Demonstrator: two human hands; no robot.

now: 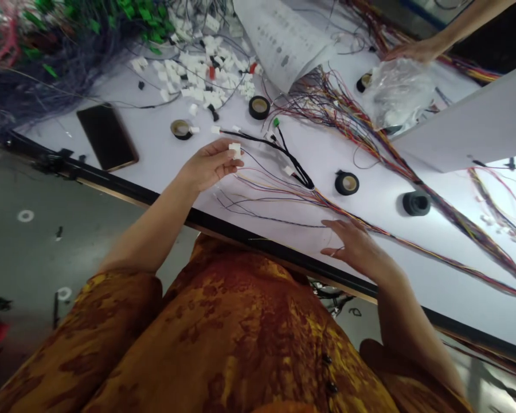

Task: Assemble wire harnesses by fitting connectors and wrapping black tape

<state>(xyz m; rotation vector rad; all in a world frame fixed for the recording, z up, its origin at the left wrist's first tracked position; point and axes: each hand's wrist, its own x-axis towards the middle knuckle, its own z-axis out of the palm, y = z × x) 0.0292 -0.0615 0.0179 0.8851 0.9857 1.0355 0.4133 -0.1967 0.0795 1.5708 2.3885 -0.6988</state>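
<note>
One white connector (235, 150) in left hand (208, 165)

A white work table (155, 152) is bordered along its near edge by a black strip (198, 219). A heap of white plastic connectors (202, 74) is scattered toward the far side, and a printed sheet (279, 40) is laid just beside it. A dark phone (106, 137) is placed flat near the edge. 4 rolls of black tape (259, 107) are laid flat, with 1 thicker dark roll (416, 203) to the right. Multicoloured wire bundles (348, 120) are stretched across the surface, and a clear plastic bag (395, 94) is rested at the far right.
</note>
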